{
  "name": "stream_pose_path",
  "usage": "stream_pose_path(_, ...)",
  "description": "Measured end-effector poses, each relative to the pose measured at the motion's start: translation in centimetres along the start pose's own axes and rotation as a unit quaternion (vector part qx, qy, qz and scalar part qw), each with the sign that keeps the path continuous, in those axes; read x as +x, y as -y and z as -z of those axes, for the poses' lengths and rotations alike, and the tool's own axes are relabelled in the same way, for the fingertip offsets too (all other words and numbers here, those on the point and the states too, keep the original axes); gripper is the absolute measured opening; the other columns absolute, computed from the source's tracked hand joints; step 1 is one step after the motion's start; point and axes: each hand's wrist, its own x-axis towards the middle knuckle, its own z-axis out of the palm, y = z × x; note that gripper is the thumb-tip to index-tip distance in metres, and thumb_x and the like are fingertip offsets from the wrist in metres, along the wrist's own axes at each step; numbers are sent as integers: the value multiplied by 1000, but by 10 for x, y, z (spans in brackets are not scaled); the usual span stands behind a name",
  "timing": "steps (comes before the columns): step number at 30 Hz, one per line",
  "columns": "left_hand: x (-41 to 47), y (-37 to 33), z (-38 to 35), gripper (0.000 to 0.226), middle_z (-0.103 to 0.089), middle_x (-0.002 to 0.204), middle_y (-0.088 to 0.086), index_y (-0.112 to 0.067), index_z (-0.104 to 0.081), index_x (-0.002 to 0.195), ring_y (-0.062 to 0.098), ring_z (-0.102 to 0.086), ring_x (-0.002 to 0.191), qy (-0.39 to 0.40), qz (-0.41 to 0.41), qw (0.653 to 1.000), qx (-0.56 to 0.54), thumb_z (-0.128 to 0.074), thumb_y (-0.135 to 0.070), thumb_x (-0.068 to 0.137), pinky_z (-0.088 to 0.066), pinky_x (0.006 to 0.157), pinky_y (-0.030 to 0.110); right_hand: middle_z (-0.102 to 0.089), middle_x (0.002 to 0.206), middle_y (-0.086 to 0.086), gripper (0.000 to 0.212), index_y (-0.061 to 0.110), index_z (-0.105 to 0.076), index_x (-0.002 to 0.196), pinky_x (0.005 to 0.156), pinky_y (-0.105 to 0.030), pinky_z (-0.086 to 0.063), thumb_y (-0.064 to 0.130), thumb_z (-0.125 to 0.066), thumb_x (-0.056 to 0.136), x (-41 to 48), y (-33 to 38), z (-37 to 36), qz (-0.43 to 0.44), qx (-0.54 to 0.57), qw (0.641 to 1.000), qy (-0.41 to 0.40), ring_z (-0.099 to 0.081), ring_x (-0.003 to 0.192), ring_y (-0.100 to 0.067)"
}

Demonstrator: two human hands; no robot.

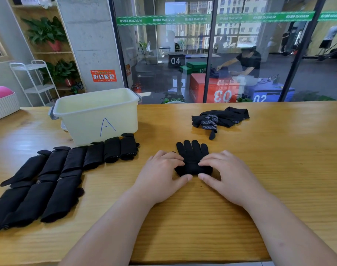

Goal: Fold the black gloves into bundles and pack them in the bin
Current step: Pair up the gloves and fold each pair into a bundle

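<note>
Left hand and right hand pinch the glove at its rolled near edge; table wood shows all round it. The bin stands well apart, left.

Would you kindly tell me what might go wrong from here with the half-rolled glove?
1. The left hand and right hand grip only the rolled cuff of the glove; its spread fingers may roll in unevenly, leaving a loose bundle.
2. The finished bundles lie on the table beside the bin, not inside; some may unroll before packing.
</note>
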Motion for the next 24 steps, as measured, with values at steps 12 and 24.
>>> stream_pose_path(12, 2, -5, -1, 40, -68, 128, -19, -37, -66, 134, 8, -54, 120, -23, -4, 1000, 8, -60, -58, 100, -43, 104, 34, -63, 121, 27, 25, 38, -69, 129, 93, -23, -45, 38, -56, 107, 6, 0, -6, -13, 71, 997, -37, -48, 114, 1)
stream_pose_path(24, -1, 2, 5, 28, -75, 101, -21, -46, -65, 126, -3, -65, 90, -20, 124, 970, -209, -70, -49, 99, -50, 80, 19, -66, 108, 20, 28, 53, -66, 125, 75, -19, -40, 44, -71, 99, 1, 0, -3, -119, 225, 967, -34, -57, 82, 9)
